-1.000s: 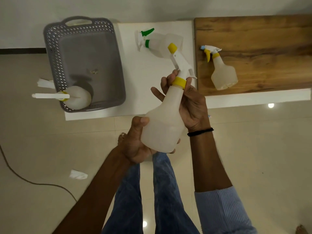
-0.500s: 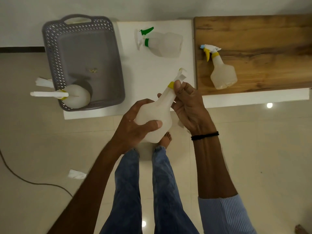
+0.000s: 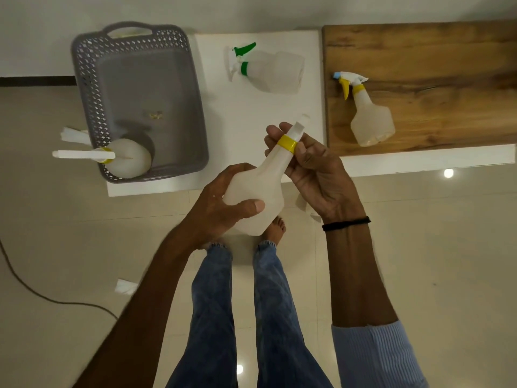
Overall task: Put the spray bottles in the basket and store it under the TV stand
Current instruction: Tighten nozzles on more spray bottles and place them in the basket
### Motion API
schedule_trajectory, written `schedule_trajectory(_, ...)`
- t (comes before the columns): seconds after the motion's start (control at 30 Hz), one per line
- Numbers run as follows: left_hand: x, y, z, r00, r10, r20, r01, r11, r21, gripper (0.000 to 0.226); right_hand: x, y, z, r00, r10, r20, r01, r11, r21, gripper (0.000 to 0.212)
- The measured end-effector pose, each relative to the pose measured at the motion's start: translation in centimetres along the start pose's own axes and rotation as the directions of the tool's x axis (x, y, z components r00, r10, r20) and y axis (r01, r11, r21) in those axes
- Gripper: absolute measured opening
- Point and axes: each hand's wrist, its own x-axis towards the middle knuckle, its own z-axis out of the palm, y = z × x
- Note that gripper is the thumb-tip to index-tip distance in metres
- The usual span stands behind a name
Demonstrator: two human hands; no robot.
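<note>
I hold a translucent spray bottle with a yellow collar (image 3: pixel 261 186) tilted over the floor in front of the stand. My left hand (image 3: pixel 221 205) grips its body. My right hand (image 3: pixel 310 163) pinches its yellow collar and neck. A grey perforated basket (image 3: pixel 84 88) sits on the white stand top (image 3: pixel 223 121) at the left, with one yellow-collared spray bottle (image 3: pixel 127 158) upright in its near corner. A green-trigger spray bottle (image 3: pixel 268 70) lies on the white top. A yellow-trigger bottle (image 3: pixel 369 119) lies on the wooden top (image 3: pixel 433 65).
The stand runs along the wall, white on the left, wood on the right. My jeans and bare feet (image 3: pixel 275 228) are below the bottle. A dark cable (image 3: pixel 42 295) and a scrap of white paper (image 3: pixel 126 287) lie on the tiled floor at the left.
The bottle has gone from nearly upright to tilted and lower. My left hand moved from its base onto its body. My right hand shifted to pinch the collar.
</note>
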Motion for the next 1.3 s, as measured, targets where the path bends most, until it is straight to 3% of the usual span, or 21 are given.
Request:
schedule_trajectory(0.07, 0.2, -0.1, -0.1, 0.999, 0.030, -0.037, -0.027, 0.996, 0.080, 0.067, 0.3, 0.2, 0.2, 0.994, -0.029, -0.108, 0.025, 0.999, -0.032, 0.049)
schedule_trajectory(0.23, 0.2, -0.7, 1.6, 0.976, 0.109, -0.187, -0.048, 0.951, 0.306, 0.087, 1.0, 0.6, 1.0, 0.930, -0.097, -0.354, 0.057, 0.991, -0.121, 0.021)
schedule_trajectory(0.4, 0.1, -1.4, 3.5, 0.938, 0.112, -0.329, 0.004, 0.942, 0.335, 0.094, 1.5, 1.6, 2.6, 0.862, -0.172, -0.477, 0.033, 0.957, -0.287, 0.029)
schedule_trajectory(0.53, 0.2, -1.6, 1.4, 0.957, 0.118, -0.267, -0.039, 0.958, 0.285, 0.088, 0.7, 1.5, 4.2, 0.946, -0.220, -0.238, 0.063, 0.845, -0.531, 0.035)
schedule_trajectory(0.67, -0.2, -1.6, -1.8, 0.976, 0.146, -0.163, -0.114, 0.975, 0.191, 0.086, 0.3, 2.5, 4.7, 0.998, -0.024, -0.052, -0.025, 0.632, -0.775, 0.042)
schedule_trajectory(0.73, -0.2, -1.8, -3.4, 0.971, 0.176, -0.159, -0.147, 0.973, 0.180, 0.088, 0.7, 3.4, 5.1, 1.000, -0.015, -0.022, -0.009, 0.606, -0.795, 0.041)
schedule_trajectory(0.8, -0.2, -2.3, -4.8, 0.946, 0.227, -0.232, -0.160, 0.948, 0.274, 0.091, 1.6, 4.5, 6.0, 0.996, -0.087, -0.011, 0.043, 0.598, -0.800, 0.037)
schedule_trajectory(0.9, 0.4, -3.8, -6.0, 0.857, 0.289, -0.426, -0.061, 0.879, 0.473, 0.097, 3.7, 7.1, 7.9, 0.977, -0.212, -0.032, 0.082, 0.505, -0.859, 0.039)
schedule_trajectory(1.03, 1.7, -6.4, -6.6, 0.738, 0.182, -0.650, 0.061, 0.941, 0.332, 0.090, 6.9, 11.2, 10.1, 0.952, -0.293, -0.091, 0.030, 0.383, -0.923, 0.049)
schedule_trajectory(1.13, 2.8, -7.5, -7.5, 0.735, 0.091, -0.672, 0.047, 0.982, 0.184, 0.086, 9.2, 13.3, 10.3, 0.949, -0.308, -0.074, 0.049, 0.373, -0.927, 0.049)
schedule_trajectory(1.3, 4.7, -7.9, -9.2, 0.708, 0.142, -0.692, 0.011, 0.977, 0.212, 0.059, 12.1, 16.1, 8.3, 0.955, -0.296, 0.037, 0.132, 0.308, -0.942, 0.051)
